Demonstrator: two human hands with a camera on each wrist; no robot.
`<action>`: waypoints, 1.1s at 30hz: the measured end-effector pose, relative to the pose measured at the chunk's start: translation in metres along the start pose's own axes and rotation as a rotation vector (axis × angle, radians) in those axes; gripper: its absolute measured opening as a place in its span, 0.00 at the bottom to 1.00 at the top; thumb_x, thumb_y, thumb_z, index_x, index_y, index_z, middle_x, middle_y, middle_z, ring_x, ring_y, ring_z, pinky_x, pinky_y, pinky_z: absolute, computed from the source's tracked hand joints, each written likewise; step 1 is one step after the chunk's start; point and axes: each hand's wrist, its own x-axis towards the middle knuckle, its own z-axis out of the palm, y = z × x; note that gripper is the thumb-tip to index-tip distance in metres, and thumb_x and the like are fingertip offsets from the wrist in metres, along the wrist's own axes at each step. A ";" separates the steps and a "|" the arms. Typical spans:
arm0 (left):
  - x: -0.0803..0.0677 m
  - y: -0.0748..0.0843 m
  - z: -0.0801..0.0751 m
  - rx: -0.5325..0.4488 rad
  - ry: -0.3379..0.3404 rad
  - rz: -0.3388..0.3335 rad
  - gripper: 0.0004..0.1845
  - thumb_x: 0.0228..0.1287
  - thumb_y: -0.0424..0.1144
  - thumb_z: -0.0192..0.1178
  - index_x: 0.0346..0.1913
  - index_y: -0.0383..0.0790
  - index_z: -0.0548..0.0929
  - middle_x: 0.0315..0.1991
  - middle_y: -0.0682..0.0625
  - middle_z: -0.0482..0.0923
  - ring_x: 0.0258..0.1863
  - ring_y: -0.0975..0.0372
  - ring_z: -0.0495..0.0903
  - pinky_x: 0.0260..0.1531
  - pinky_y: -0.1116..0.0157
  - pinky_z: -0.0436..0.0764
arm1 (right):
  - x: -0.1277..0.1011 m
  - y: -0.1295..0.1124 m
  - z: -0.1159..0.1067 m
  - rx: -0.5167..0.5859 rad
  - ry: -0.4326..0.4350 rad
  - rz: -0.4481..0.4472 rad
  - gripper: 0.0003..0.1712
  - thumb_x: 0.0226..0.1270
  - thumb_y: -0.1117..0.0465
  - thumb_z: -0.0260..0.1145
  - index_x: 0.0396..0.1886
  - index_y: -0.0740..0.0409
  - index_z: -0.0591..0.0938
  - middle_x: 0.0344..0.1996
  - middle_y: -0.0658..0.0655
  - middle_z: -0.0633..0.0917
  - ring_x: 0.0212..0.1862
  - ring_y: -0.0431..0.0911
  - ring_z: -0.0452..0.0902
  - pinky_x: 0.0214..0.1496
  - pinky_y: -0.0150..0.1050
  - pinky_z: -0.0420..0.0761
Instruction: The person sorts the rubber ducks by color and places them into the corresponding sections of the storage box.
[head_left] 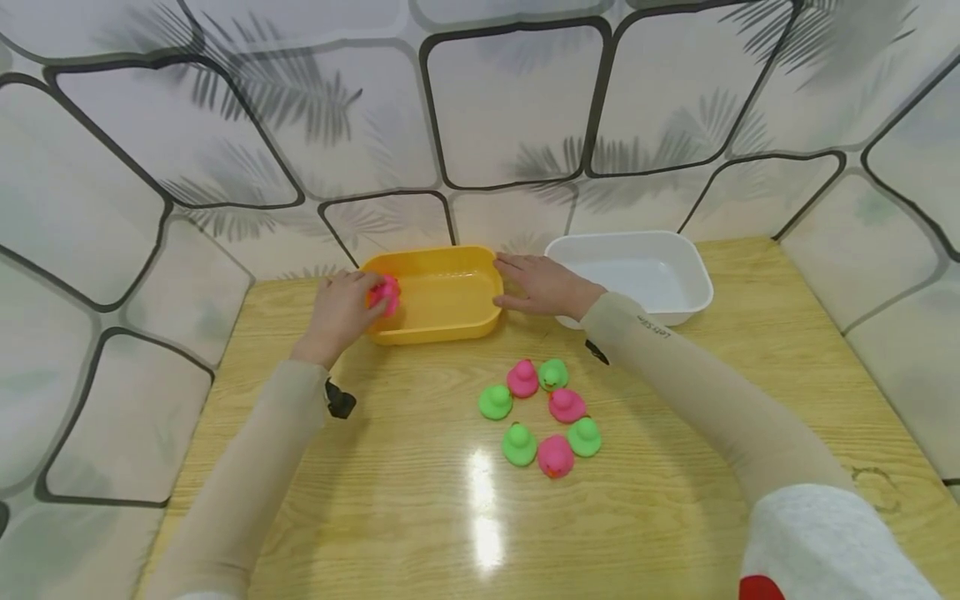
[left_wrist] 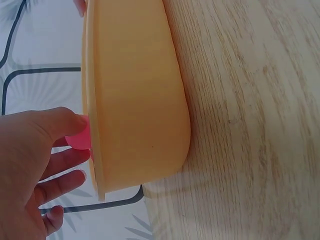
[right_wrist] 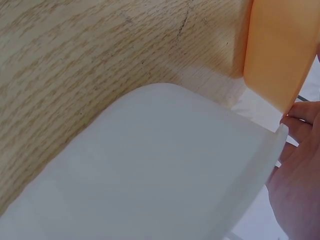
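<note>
In the head view my left hand [head_left: 343,310] is at the left end of a yellow plastic basin [head_left: 431,335]. Its thumb and fingers pinch a pink toy duck [head_left: 387,293] just inside the rim. The left wrist view shows the duck's rounded pink part [left_wrist: 80,134] at that rim, with the basin wall hiding its lower side. My right hand [head_left: 551,285] reaches across to the basin's right end, fingers spread and fairly straight, fingertips touching the rim. In the right wrist view those fingers [right_wrist: 298,129] meet the basin's edge.
A white plastic basin [head_left: 693,287] stands to the right, partly beneath my right forearm. Several green ducks [head_left: 519,445] and three pink ducks [head_left: 567,406] lie in a loose ring on the wooden table [head_left: 397,500]. A patterned wall covering [head_left: 517,108] rises behind the basins.
</note>
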 end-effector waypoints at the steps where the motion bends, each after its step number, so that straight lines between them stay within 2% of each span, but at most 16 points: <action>1: 0.000 -0.001 0.000 0.005 -0.001 -0.001 0.17 0.74 0.43 0.64 0.57 0.34 0.83 0.52 0.35 0.84 0.50 0.41 0.77 0.57 0.37 0.68 | 0.000 -0.001 -0.001 0.002 -0.001 -0.002 0.47 0.81 0.38 0.54 0.83 0.65 0.56 0.83 0.64 0.55 0.81 0.61 0.53 0.81 0.56 0.55; 9: 0.000 -0.005 0.000 0.015 0.022 -0.015 0.18 0.72 0.41 0.66 0.58 0.33 0.83 0.51 0.34 0.84 0.51 0.40 0.77 0.56 0.37 0.69 | 0.001 -0.004 -0.006 -0.004 -0.011 0.002 0.46 0.81 0.39 0.54 0.83 0.65 0.56 0.83 0.65 0.55 0.81 0.62 0.53 0.80 0.58 0.56; 15: -0.002 0.002 -0.002 -0.021 0.045 -0.011 0.19 0.72 0.40 0.66 0.61 0.34 0.83 0.55 0.36 0.84 0.55 0.39 0.78 0.57 0.37 0.68 | 0.001 -0.004 -0.007 0.000 -0.023 0.011 0.46 0.82 0.38 0.53 0.83 0.65 0.55 0.83 0.64 0.54 0.81 0.62 0.53 0.81 0.58 0.55; 20: -0.008 0.018 -0.002 -0.042 0.092 0.049 0.18 0.71 0.39 0.66 0.58 0.34 0.84 0.55 0.38 0.85 0.56 0.40 0.79 0.55 0.39 0.70 | 0.001 -0.003 -0.007 -0.007 -0.022 0.008 0.46 0.82 0.38 0.53 0.83 0.65 0.55 0.83 0.64 0.53 0.81 0.61 0.53 0.81 0.57 0.55; 23: -0.014 0.031 -0.002 -0.048 0.120 0.105 0.14 0.71 0.39 0.66 0.54 0.36 0.85 0.51 0.41 0.87 0.52 0.42 0.81 0.50 0.40 0.72 | 0.000 -0.003 -0.007 -0.012 -0.022 0.010 0.46 0.82 0.38 0.52 0.83 0.65 0.54 0.83 0.64 0.53 0.81 0.61 0.53 0.81 0.57 0.55; 27: -0.024 0.047 -0.002 -0.063 0.115 0.165 0.12 0.71 0.40 0.68 0.52 0.38 0.85 0.48 0.45 0.88 0.51 0.46 0.81 0.48 0.42 0.72 | 0.000 -0.004 -0.006 -0.001 -0.027 0.013 0.47 0.82 0.38 0.53 0.83 0.65 0.54 0.83 0.64 0.53 0.82 0.61 0.52 0.81 0.57 0.54; 33: -0.043 0.069 0.002 -0.084 0.110 0.229 0.17 0.70 0.42 0.68 0.57 0.38 0.85 0.52 0.45 0.88 0.54 0.47 0.82 0.45 0.49 0.71 | -0.002 -0.004 -0.005 0.010 -0.024 0.007 0.47 0.82 0.38 0.53 0.83 0.66 0.54 0.83 0.65 0.53 0.81 0.61 0.52 0.81 0.57 0.54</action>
